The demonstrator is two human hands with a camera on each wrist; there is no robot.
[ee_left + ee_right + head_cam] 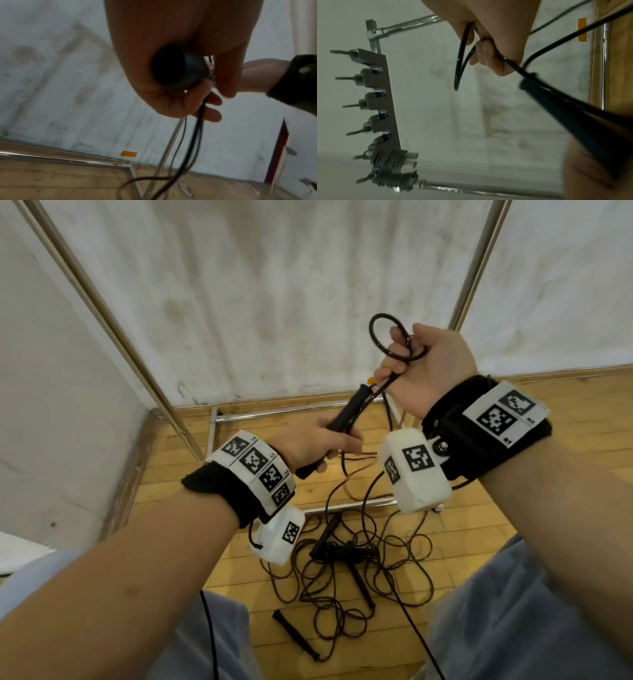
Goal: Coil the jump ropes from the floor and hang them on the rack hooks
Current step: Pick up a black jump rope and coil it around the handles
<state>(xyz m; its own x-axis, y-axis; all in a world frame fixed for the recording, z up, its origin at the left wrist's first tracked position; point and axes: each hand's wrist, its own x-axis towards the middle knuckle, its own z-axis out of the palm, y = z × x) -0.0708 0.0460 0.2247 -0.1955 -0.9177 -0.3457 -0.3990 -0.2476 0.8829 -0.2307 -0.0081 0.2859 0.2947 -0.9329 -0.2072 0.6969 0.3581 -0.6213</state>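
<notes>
My left hand (320, 443) grips the black handle (339, 422) of a jump rope, seen end-on in the left wrist view as a dark round butt (173, 67). My right hand (421, 368) grips the black cord (383, 337) just above it, with a loop standing up out of the fist. The cord (460, 65) bends out from the curled fingers in the right wrist view. More black jump ropes (346, 563) lie tangled on the wooden floor below. The hook bar (380, 102) of the rack carries two coiled ropes (390, 159) on its lower hooks.
Metal rack poles (102, 313) slant up on both sides, and the rack's base bars (274, 412) lie on the wooden floor by the white wall. A loose handle (294, 633) lies near my knees. An orange tape patch (128, 154) marks the wall base.
</notes>
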